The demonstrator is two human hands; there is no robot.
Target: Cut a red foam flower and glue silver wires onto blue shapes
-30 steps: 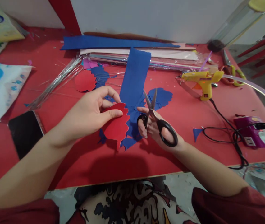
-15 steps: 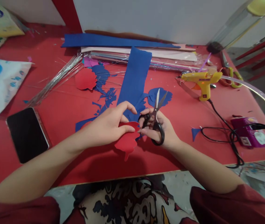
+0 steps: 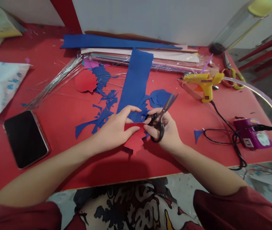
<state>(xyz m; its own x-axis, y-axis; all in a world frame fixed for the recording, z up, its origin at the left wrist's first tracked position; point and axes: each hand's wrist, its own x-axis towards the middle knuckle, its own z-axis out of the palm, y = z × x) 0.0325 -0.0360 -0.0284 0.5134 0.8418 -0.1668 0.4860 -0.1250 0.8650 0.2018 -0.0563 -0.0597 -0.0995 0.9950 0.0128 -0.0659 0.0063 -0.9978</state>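
Note:
My left hand (image 3: pixel 115 129) pinches a red scalloped paper cutout (image 3: pixel 136 139) between thumb and fingers, just above the table. A bit of blue shows under its lower edge. My right hand (image 3: pixel 170 132) has black-handled scissors (image 3: pixel 165 107) hooked on its fingers, blades slightly apart and pointing away from me. The thumb and a fingertip of that hand also meet the cutout's right edge. Beyond my hands lies a wide blue paper strip (image 3: pixel 136 80). A blue scalloped cutout (image 3: pixel 158 97) rests behind the scissors, and blue scraps (image 3: pixel 102 118) lie beside my left hand.
Left stand a phone (image 3: pixel 25 139) and a white packet (image 3: pixel 2 86). Thin wires (image 3: pixel 56 80) and another red cutout (image 3: pixel 85 80) lie farther back. At right are a yellow glue gun (image 3: pixel 205 84), its cord, a purple power block (image 3: pixel 253 134) and larger scissors (image 3: pixel 232 80).
The red cutout has been turned and drawn slightly toward my right hand, whose fingertips now meet its edge. The scissors have tilted farther right. Blue scraps by my left forearm are more exposed.

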